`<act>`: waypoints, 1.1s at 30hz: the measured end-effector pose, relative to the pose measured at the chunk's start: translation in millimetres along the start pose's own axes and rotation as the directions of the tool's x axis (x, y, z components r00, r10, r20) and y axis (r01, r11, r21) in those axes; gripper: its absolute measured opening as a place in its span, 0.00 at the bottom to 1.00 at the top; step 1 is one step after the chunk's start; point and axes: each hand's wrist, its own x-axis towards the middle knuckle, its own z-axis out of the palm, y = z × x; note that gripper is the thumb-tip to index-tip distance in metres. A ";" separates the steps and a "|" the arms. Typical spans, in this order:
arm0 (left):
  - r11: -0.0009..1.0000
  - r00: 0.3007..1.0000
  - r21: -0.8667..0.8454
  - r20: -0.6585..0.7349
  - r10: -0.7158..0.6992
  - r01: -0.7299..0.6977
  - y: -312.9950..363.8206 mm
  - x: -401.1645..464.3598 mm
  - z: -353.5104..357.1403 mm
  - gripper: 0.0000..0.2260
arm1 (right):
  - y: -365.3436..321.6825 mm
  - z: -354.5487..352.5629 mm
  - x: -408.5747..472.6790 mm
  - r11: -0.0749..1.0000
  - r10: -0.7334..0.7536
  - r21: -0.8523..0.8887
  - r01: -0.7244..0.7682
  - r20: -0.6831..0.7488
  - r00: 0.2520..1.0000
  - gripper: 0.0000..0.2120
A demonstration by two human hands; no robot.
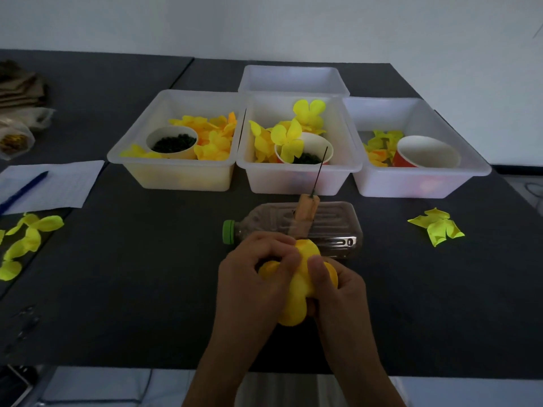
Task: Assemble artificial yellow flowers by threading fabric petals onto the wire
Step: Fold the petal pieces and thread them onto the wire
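Observation:
Both my hands hold a yellow fabric petal piece (296,286) just above the near part of the dark table. My left hand (252,277) pinches its left side and my right hand (338,292) pinches its right side. Just beyond them a clear plastic bottle (332,221) with a green cap lies on its side. A wooden handle (307,208) sticks up from it, with a thin dark wire (320,168) pointing upward. The wire is bare and stands apart from the petal.
Three white bins stand behind the bottle: the left bin (176,171) and the middle bin (293,177) hold yellow petals and cups of dark beads; the right bin (417,180) holds petals and a red cup. Loose petals (437,226) lie right and left. Paper (50,186) with a pen lies far left.

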 end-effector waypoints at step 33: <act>0.643 0.910 0.711 0.412 -0.052 -0.285 -31.0 312.3 21.0 0.28 | 40.4 -38.8 15.2 0.896 0.385 0.175 -0.408 0.147 0.911 0.41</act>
